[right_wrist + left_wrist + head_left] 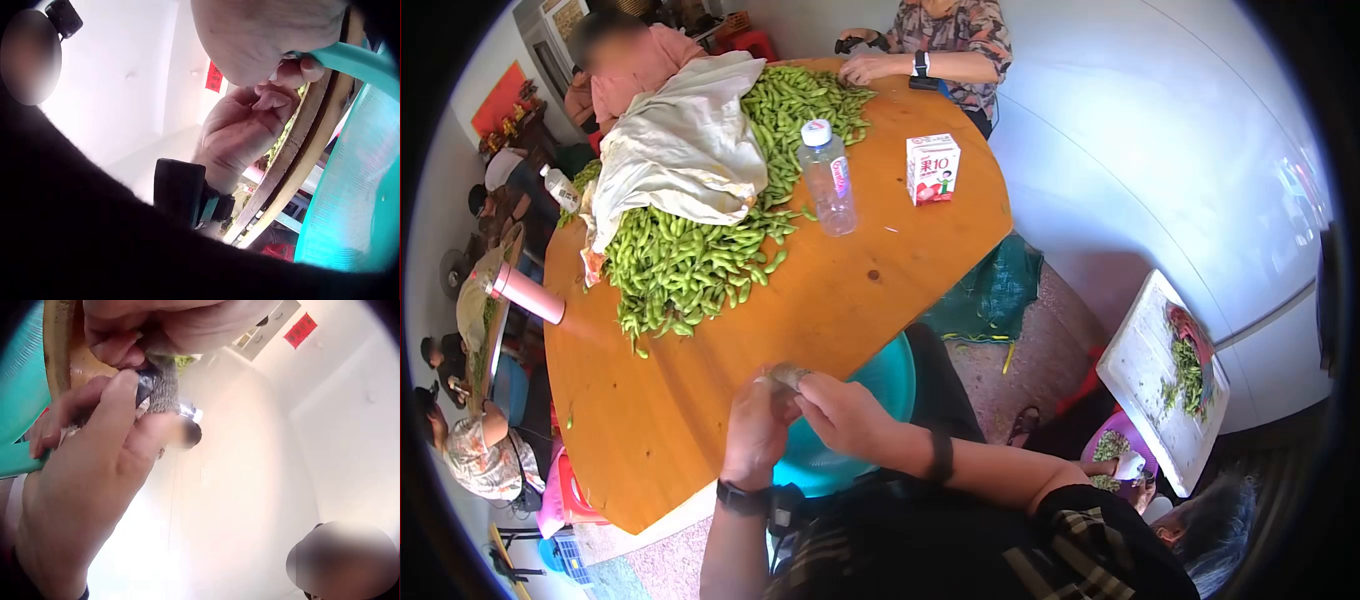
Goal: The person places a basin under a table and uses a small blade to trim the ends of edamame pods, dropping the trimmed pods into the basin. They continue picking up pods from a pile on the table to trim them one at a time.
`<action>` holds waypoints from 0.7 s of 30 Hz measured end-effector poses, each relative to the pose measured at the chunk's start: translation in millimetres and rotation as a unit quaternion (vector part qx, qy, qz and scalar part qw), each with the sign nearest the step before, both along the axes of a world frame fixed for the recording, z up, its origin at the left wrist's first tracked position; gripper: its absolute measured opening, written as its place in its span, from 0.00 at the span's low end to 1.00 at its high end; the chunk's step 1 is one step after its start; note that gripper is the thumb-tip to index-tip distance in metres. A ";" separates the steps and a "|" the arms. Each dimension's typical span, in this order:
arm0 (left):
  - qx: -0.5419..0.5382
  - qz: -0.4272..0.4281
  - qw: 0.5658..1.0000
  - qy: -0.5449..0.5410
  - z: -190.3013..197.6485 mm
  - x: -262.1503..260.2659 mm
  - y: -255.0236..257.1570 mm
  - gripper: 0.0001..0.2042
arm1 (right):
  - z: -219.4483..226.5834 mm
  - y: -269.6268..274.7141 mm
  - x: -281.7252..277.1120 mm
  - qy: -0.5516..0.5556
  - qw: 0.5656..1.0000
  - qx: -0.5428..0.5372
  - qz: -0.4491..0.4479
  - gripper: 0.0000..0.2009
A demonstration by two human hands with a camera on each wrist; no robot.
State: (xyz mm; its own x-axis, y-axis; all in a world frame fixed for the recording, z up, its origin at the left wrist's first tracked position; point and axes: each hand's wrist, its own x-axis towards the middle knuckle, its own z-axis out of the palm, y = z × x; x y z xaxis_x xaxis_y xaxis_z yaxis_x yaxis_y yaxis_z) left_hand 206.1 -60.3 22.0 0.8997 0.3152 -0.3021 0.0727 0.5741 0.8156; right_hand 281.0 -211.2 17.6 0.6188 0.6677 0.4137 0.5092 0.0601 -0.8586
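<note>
In the head view my left hand (pixel 757 430) and right hand (pixel 850 420) meet over the table's near edge, above a teal basket (pixel 900 375). Between their fingertips is a small grey knitted piece (pixel 165 394) with a dark, shiny part beside it in the left wrist view. My right thumb and fingers pinch it there, while the curled left fingers grip its upper end. Seen from the right wrist, the fingers of both hands overlap, and the knit is hidden. Green soybean pods (pixel 690 270) are heaped on the wooden table (pixel 850 290), partly under a whitish cloth sack (pixel 690 140).
A clear bottle (pixel 832 190), a juice carton (pixel 933 170) and a pink tumbler (pixel 530 293) stand on the table. Other people sit across it and to the left. At right, a person works beside a pink basin (pixel 1090 440) and a white foam board (pixel 1135 360).
</note>
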 end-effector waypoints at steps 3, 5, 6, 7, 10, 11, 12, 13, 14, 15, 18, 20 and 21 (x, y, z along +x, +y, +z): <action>-0.020 -0.031 0.999 0.011 1.7 4.0 3.3 0.08 | -0.1 -3.8 0.2 -0.004 1.000 -0.005 0.017 0.05; 0.010 0.018 0.999 0.035 4.0 2.1 -2.0 0.06 | 3.2 -4.5 -2.3 -0.003 0.999 0.003 0.043 0.05; 0.026 0.031 0.998 0.043 11.7 2.9 -7.9 0.06 | 3.1 -6.3 -2.7 -0.001 0.999 0.003 0.040 0.05; 0.026 0.030 0.998 0.045 16.0 1.9 -9.8 0.06 | 2.9 -7.6 -3.1 0.005 0.999 -0.001 0.032 0.05; 0.161 -0.023 0.984 0.073 27.7 -2.2 -12.8 0.08 | 2.9 -16.0 0.5 -0.006 1.000 -0.002 -0.016 0.05; 0.246 -0.069 0.961 0.109 31.5 -7.9 -15.3 0.09 | 3.1 -22.1 2.9 -0.021 0.998 0.001 -0.053 0.06; 0.329 -0.112 0.926 0.146 35.8 -14.6 -16.7 0.11 | 8.1 -34.9 10.0 -0.041 0.995 0.002 -0.087 0.04; 0.332 -0.101 0.926 0.151 40.2 -21.4 -17.9 0.11 | 12.2 -53.1 20.0 -0.061 0.991 0.005 -0.118 0.03; 0.412 -0.127 0.896 0.105 45.1 -28.5 -19.0 0.11 | 10.6 -72.3 29.9 -0.056 0.983 -0.037 -0.172 0.05; 0.489 -0.150 0.857 0.063 51.5 -35.3 -17.3 0.12 | 17.0 -89.9 41.3 -0.109 0.968 -0.009 -0.227 0.13; 0.575 -0.173 0.799 0.032 66.5 -42.9 -2.2 0.10 | -21.9 -154.2 75.0 -0.023 0.941 -0.148 -0.304 0.22; 0.682 -0.178 0.710 -0.017 77.7 -33.6 11.7 0.09 | -64.7 -194.0 95.5 -0.029 0.886 -0.264 -0.381 0.20; 0.686 -0.168 0.708 -0.010 76.2 -24.0 17.8 0.09 | -61.9 -197.4 98.5 -0.033 0.891 -0.258 -0.371 0.20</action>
